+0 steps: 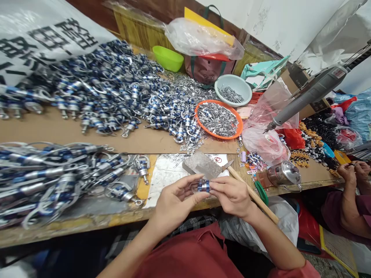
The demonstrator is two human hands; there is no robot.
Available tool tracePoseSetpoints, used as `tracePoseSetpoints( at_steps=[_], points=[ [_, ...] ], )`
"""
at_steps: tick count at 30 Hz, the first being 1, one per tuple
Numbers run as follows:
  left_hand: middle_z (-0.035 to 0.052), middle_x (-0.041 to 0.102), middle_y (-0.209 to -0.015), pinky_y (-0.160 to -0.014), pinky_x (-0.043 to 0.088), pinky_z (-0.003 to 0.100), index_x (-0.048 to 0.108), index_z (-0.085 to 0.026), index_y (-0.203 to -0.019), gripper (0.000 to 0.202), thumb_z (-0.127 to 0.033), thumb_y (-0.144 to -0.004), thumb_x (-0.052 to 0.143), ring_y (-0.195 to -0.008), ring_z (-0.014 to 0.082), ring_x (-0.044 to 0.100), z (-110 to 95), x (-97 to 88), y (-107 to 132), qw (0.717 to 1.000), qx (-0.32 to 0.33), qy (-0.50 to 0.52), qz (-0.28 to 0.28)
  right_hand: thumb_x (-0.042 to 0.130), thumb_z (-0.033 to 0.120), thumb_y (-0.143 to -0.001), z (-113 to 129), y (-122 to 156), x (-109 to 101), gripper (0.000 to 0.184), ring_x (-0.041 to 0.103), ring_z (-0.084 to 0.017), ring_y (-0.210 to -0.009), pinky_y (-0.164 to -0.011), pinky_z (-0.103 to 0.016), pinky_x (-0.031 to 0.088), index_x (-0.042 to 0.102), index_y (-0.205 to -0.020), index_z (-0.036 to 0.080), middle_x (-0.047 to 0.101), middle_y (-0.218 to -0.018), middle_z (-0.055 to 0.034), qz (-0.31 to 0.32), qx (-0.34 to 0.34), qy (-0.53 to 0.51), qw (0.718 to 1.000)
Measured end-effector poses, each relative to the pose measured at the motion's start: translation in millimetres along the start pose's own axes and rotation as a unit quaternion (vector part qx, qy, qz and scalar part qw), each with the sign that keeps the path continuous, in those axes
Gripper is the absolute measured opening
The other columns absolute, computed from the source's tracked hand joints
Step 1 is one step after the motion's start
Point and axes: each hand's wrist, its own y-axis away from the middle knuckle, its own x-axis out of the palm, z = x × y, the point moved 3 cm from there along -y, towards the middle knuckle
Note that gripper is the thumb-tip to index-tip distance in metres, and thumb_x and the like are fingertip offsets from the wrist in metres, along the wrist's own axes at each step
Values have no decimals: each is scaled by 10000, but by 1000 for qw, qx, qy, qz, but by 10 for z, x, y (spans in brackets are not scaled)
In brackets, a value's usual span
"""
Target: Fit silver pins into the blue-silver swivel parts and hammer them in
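Between my two hands, just in front of the table's edge, is a small blue and silver metal fitting (203, 185) with a curved strap at its left end. My left hand (176, 197) pinches it from the left with thumb and fingers. From the right, my right hand (232, 191) grips its other end with the fingertips. Right behind the hands lies a grey metal block (202, 165) on white paper. A hammer (249, 189) rests to the right, its wooden handle sticking out past the table's edge.
Similar fittings are heaped at the back (116, 85) and at left (52, 177). An orange basket (198, 119) holds small metal plates; a pale bowl (217, 87) holds pins. An electric screwdriver (313, 92) hangs at right, above a metal mug (284, 173). Another person's hands (353, 170) work far right.
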Motion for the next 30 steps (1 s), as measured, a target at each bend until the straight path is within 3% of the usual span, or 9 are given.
tracePoseSetpoints(
  at_steps=[4, 7, 8, 10, 13, 17, 23, 26, 30],
  points=[
    [76, 693, -921, -789, 537, 341, 612, -143, -1013, 462, -328, -603, 716, -855, 204, 643, 99, -8, -56, 999, -19, 16, -23, 591, 213, -801, -141, -224, -26, 110, 643, -130, -725, -665, -240, 538, 695, -838, 214, 696, -805, -28, 53, 54, -20, 997],
    [53, 669, -855, -773, 536, 327, 523, -149, -1113, 551, -327, -624, 703, -833, 188, 642, 104, -16, -107, 999, -18, 37, -17, 528, 162, -831, -485, -563, 6, 162, 636, -138, -807, -766, -261, 506, 685, -853, 199, 699, -857, -25, 25, 67, 69, 995],
    [42, 661, -811, -749, 540, 324, 487, -150, -1140, 578, -323, -630, 699, -796, 185, 650, 103, -13, -123, 999, -24, 47, -8, 491, 126, -841, -625, -688, 65, 200, 626, -138, -851, -796, -259, 487, 677, -887, 183, 693, -899, -36, 44, 70, 124, 989],
    [18, 643, -734, -694, 548, 326, 419, -152, -1176, 620, -313, -642, 690, -710, 184, 662, 103, -5, -151, 997, -40, 66, 13, 441, 65, -841, -893, -907, 254, 278, 596, -140, -937, -800, -242, 460, 643, -1000, 171, 660, -1026, -49, 147, 77, 243, 956],
    [-9, 624, -699, -684, 550, 341, 364, -164, -1192, 656, -290, -637, 688, -666, 184, 668, 103, -9, -188, 995, -47, 80, 24, 453, 68, -831, -1113, -1102, 512, 250, 570, -172, -940, -748, -250, 435, 652, -946, 167, 650, -1002, -66, 253, 62, 327, 909],
    [-33, 608, -680, -691, 550, 333, 374, -176, -1178, 678, -251, -593, 709, -676, 172, 662, 115, -35, -228, 995, -55, 83, 18, 426, 59, -841, -1113, -1100, 588, 229, 541, -199, -889, -709, -272, 401, 645, -873, 117, 631, -921, -113, 286, 50, 350, 891],
    [-35, 606, -664, -666, 546, 309, 409, -168, -1158, 679, -245, -564, 728, -674, 170, 657, 116, -49, -246, 993, -68, 93, 18, 382, 39, -845, -1069, -891, 373, 271, 525, -195, -837, -666, -274, 379, 605, -959, 142, 601, -914, -109, 306, 49, 374, 874],
    [-26, 609, -678, -683, 550, 330, 420, -171, -1146, 656, -247, -570, 725, -692, 180, 663, 111, -47, -245, 995, -61, 81, 19, 395, 16, -814, -1064, -863, 322, 297, 537, -202, -827, -649, -278, 384, 592, -998, 139, 593, -940, -123, 297, 65, 359, 883],
    [-23, 606, -690, -671, 556, 343, 408, -178, -1163, 647, -255, -595, 708, -672, 182, 666, 122, -43, -244, 995, -54, 77, 21, 457, 11, -762, -1051, -903, 308, 252, 573, -179, -809, -656, -256, 416, 629, -903, 130, 618, -915, -108, 275, 93, 313, 904]
  ],
)
